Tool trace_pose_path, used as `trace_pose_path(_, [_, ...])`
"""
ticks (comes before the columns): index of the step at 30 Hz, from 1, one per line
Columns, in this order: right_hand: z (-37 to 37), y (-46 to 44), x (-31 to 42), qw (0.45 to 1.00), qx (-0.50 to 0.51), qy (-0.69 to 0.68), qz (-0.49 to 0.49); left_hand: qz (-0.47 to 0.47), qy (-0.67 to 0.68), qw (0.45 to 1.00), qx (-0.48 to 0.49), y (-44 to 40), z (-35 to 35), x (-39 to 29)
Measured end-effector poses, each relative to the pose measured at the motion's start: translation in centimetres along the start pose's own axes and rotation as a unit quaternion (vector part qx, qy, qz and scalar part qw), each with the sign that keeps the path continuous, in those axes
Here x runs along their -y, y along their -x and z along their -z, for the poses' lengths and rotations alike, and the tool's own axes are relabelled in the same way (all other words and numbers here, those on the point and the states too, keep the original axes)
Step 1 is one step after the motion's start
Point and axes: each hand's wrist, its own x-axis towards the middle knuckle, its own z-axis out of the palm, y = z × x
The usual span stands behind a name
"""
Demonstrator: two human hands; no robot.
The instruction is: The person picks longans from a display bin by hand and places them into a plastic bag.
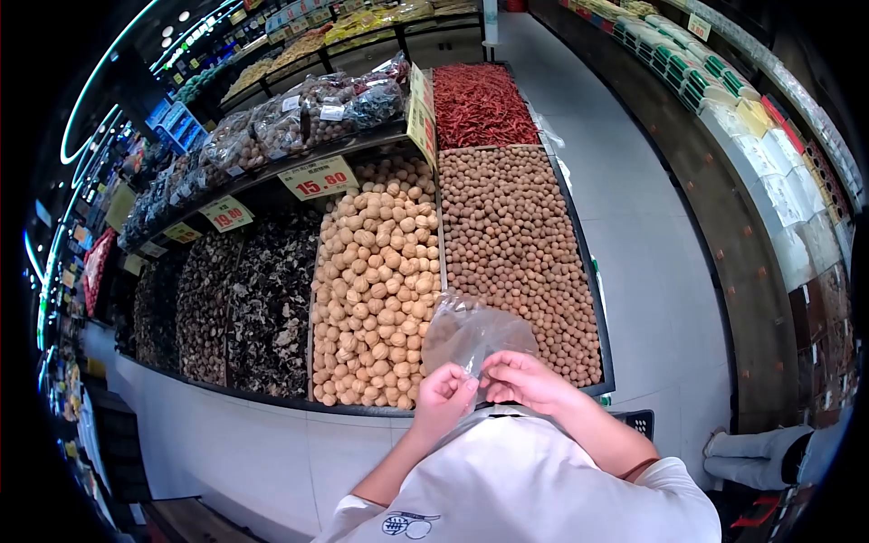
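A clear plastic bag (471,328) hangs in front of my chest, over the near edge of the bins. My left hand (444,396) pinches its edge between thumb and fingers. Close beside it, my right hand (525,380) has its fingers closed on the bag's edge too. The bag looks flat, with nothing seen inside. Behind it lie a bin of pale walnuts (376,271) and a bin of small brown round dried fruits, probably longans (507,235).
Dried red chillies (480,104) fill the bin farther back. Dark dried fungus (272,299) is at the left. A price sign (319,177) stands above the walnuts, below a shelf of bagged goods (308,113). An aisle (634,226) runs along the right; another person's legs (756,457) show at lower right.
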Motion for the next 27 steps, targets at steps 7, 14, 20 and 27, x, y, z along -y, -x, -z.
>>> trace_pose_path(7, [-1.6,-7.0,-1.3,0.975,-0.103,0.172,0.096,-0.036,-0.047,0.998,-0.022,1.6,-0.7,0.5])
trace_pose_path(14, [-3.3,-8.0,1.4,0.881,-0.015,0.465,0.09,-0.082,-0.062,0.99,-0.097,1.9,-1.6,0.1])
trace_pose_path(20, [-2.1,-6.7,2.9,0.817,0.029,0.558,0.141,-0.13,-0.035,0.966,-0.22,1.4,-1.4,-0.3])
trace_pose_path(27, [1.3,1.1,7.9,0.933,0.185,0.308,0.024,-0.176,-0.003,0.959,-0.221,0.9,-1.2,0.7])
